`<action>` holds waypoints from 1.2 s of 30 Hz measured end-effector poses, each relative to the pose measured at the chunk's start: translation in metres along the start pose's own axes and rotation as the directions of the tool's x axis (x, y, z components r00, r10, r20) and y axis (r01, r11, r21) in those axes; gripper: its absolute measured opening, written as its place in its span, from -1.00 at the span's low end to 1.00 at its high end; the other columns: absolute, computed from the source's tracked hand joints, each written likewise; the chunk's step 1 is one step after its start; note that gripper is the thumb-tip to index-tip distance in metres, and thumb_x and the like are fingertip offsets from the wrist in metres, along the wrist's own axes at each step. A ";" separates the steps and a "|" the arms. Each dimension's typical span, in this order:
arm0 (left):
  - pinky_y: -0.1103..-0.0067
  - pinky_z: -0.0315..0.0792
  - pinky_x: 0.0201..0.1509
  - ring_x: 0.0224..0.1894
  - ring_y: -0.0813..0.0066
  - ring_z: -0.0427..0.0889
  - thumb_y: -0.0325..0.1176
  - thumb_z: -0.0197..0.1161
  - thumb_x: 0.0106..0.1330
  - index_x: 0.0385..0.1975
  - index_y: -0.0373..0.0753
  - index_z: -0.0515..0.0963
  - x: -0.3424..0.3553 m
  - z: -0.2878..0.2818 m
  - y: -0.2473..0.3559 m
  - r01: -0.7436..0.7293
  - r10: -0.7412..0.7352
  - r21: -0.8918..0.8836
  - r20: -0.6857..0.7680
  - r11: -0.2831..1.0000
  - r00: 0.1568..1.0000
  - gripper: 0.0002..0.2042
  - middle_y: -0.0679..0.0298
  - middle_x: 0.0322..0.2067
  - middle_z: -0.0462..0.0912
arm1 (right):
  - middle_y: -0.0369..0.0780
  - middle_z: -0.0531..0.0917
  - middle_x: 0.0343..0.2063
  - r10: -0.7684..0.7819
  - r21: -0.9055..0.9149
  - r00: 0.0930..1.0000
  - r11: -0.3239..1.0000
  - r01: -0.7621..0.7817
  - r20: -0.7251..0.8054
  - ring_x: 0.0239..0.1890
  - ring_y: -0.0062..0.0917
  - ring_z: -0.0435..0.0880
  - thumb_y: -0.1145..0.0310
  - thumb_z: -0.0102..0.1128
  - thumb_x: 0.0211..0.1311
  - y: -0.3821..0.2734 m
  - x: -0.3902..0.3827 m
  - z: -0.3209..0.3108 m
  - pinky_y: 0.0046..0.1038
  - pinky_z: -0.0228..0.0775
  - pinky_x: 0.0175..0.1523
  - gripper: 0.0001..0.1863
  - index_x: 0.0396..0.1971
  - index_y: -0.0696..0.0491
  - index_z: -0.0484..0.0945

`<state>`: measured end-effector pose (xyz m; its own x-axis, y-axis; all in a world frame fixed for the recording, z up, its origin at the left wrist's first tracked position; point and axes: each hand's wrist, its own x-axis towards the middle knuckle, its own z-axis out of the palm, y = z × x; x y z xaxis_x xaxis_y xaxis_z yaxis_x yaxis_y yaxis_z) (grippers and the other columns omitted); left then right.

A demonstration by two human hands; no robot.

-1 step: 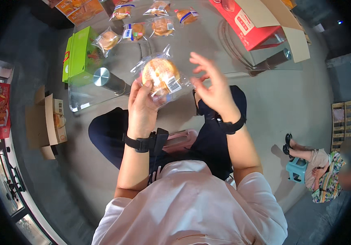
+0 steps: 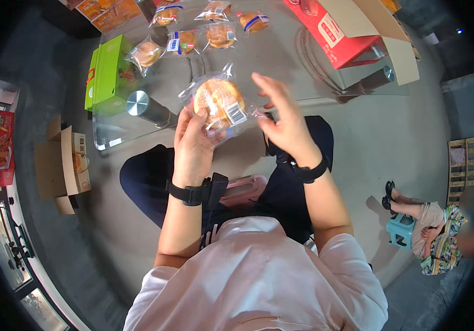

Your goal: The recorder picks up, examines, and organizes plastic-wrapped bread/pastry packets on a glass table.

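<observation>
My left hand (image 2: 194,131) holds a round, golden bun in a clear plastic wrapper (image 2: 218,99), thumb on its near face and fingers behind. A white barcode label faces up on the wrapper. Just right of it is my right hand (image 2: 285,121), fingers stretched and apart; its thumb tip reaches the wrapper's right corner, and whether they touch I cannot tell. Beyond, on the glass table (image 2: 259,60), lie several more wrapped buns, among them one bun (image 2: 147,53) at the left and another bun (image 2: 253,22) at the right.
A green box (image 2: 108,77) stands at the table's left, near a round metal-topped table leg (image 2: 137,103). An open red carton (image 2: 336,38) is at the far right. An open cardboard box (image 2: 63,165) sits on the floor at left. A person (image 2: 432,234) sits on a blue stool at right.
My right hand has shifted slightly left, toward the wrapped bun. The bun in my left hand has moved a touch to the right.
</observation>
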<state>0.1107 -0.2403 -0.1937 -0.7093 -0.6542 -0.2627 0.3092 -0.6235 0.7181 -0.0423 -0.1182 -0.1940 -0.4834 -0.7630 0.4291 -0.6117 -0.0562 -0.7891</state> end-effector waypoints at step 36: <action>0.65 0.44 -0.10 -0.21 0.63 0.56 -0.27 0.07 0.42 -0.20 -0.25 0.53 0.009 0.014 -0.020 -0.068 0.071 0.070 -0.044 0.995 0.997 -0.80 0.37 -0.29 0.61 | -0.32 0.57 -0.22 0.417 0.593 0.903 0.704 -0.391 0.101 -0.16 -0.74 0.49 0.22 0.17 0.32 0.000 -0.027 0.011 -0.63 0.33 -0.02 -0.64 -0.04 0.15 0.44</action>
<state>0.0891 -0.2272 -0.2015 -0.6568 -0.7150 -0.2395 0.3111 -0.5462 0.7777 -0.0223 -0.1046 -0.2099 -0.6288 -0.7775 0.0141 0.1294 -0.1226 -0.9840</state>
